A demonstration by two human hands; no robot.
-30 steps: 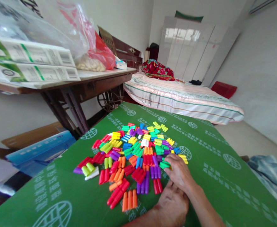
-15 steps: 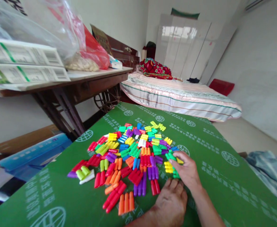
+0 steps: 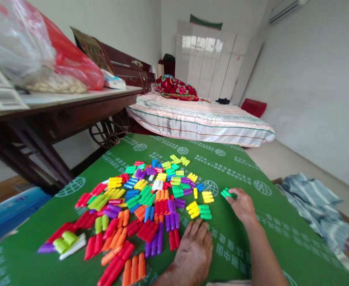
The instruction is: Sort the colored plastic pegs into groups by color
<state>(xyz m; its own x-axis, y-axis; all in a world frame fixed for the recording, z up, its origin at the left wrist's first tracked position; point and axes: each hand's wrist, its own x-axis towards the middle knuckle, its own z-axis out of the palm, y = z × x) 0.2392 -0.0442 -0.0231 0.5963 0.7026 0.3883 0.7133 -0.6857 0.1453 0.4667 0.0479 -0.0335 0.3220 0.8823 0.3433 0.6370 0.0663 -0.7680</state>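
My right hand (image 3: 242, 204) is closed, thumb and fingers pinching a green peg-shaped plastic block (image 3: 226, 193) over the board, to the right of the other pieces. My left hand (image 3: 194, 250) lies flat on the board with its fingers stretched forward and holds nothing. Just beyond its fingertips are a green block (image 3: 205, 212) and a yellow block (image 3: 193, 209). Another yellow block (image 3: 208, 197) lies a little farther off. Red blocks (image 3: 174, 239) sit left of my left hand, at the edge of a spread of many-coloured blocks.
The pieces lie on a green printed board (image 3: 225, 238). To the left stands a table (image 3: 82, 103) with plastic bags (image 3: 70, 51). A bed (image 3: 201, 119) is behind the board. Blue striped cloth (image 3: 308, 206) lies at the right.
My right hand has moved right, away from the pile, carrying the green block. My left hand stays flat on the board. The view has turned to the right.
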